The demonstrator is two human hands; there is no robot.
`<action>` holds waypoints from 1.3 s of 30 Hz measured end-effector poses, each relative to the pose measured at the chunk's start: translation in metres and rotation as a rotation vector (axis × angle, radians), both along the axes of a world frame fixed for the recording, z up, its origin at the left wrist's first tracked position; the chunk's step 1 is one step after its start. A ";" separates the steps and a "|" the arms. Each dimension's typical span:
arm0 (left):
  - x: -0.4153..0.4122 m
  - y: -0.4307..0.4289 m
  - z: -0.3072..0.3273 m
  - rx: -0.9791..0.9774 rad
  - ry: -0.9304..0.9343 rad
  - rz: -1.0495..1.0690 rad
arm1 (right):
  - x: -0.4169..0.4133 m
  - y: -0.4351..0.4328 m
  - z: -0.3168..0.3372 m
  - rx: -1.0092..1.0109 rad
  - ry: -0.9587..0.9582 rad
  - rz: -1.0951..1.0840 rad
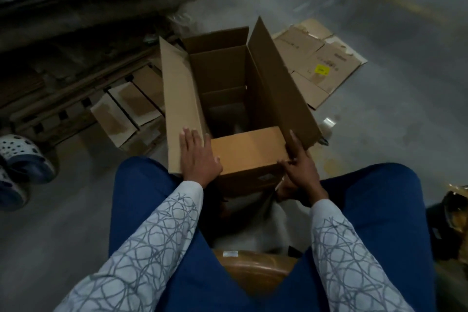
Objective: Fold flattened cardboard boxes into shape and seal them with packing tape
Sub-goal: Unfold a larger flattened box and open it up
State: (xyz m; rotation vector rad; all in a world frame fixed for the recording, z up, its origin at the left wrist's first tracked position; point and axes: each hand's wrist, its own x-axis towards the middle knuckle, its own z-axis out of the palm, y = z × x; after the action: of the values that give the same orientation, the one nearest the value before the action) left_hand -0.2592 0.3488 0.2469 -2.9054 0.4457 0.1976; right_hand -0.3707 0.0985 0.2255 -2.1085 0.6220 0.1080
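L hand, R hand on 1 box.

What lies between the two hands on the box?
The near short flap, folded inward, lies between the left hand and the right hand, in the head view.

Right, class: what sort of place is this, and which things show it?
Probably a warehouse or packing area: a bare concrete floor, stacks of flattened cardboard, and an open box being assembled.

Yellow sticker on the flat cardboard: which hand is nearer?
Right. The right hand touches the brown cardboard right flap, below the yellow sticker; the left hand presses the left flap, farther off.
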 end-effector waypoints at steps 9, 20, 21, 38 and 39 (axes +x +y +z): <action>0.138 0.005 0.006 -0.672 0.091 0.070 | 0.019 0.005 0.001 -0.099 -0.043 -0.147; 0.313 -0.042 0.015 -0.792 -0.062 0.082 | 0.046 0.003 -0.010 -0.051 0.043 -0.318; 0.321 -0.042 0.009 -0.736 -0.006 0.068 | 0.048 0.003 -0.010 -0.054 0.049 -0.320; 0.044 0.000 0.074 -0.489 -0.291 0.385 | 0.030 0.044 0.010 -0.418 -0.359 -0.184; 0.016 0.007 0.068 -0.599 -0.222 0.493 | 0.027 0.050 0.012 -0.428 -0.396 -0.175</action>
State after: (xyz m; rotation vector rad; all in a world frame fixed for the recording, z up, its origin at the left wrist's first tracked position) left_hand -0.2432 0.3562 0.3150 -3.5145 -0.3167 -0.2354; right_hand -0.3435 0.1487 0.2375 -2.3749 0.6218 -0.5743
